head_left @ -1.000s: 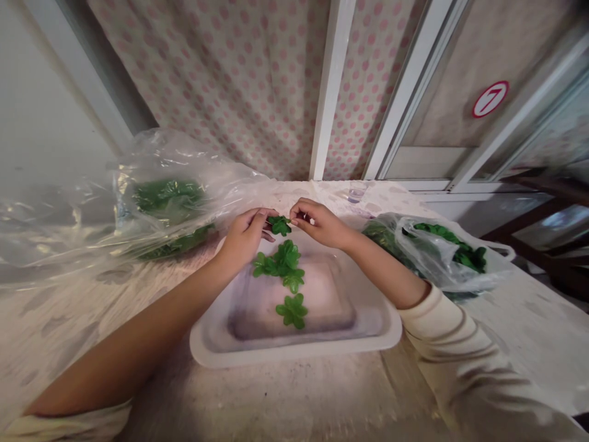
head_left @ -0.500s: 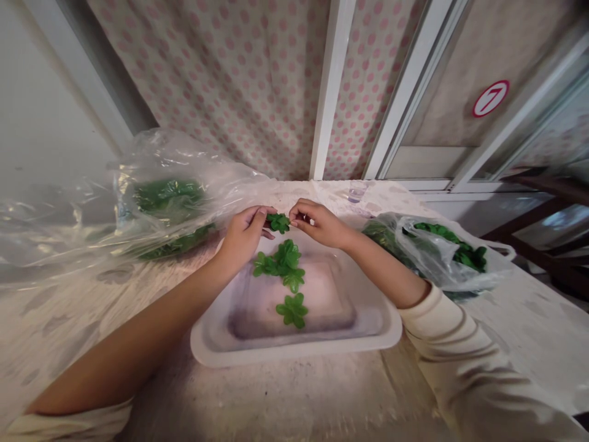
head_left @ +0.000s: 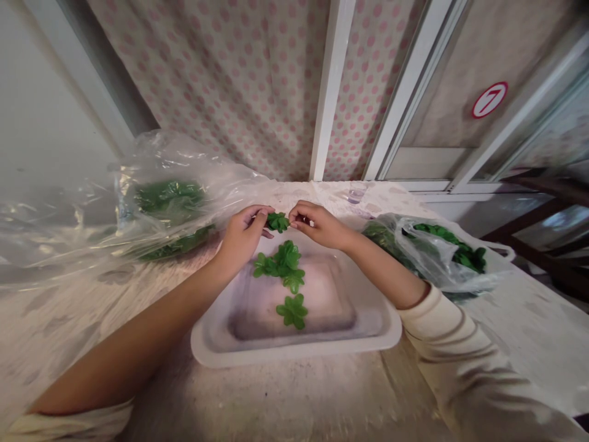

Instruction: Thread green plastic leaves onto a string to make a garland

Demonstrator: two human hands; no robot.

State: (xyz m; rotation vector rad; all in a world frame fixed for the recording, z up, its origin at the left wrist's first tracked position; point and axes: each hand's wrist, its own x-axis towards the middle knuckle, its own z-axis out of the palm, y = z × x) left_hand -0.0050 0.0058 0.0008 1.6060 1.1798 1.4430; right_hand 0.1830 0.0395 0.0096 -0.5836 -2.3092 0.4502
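Pinching green flower-shaped piece (head_left: 278,221) between left hand (head_left: 242,238) and right hand (head_left: 318,224), seemingly. More pieces (head_left: 281,265) lie in white tray (head_left: 294,355).

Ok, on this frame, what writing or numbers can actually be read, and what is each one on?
"7": on a round red-ringed sign, fixed to a beige panel.
Nothing else in view is readable.
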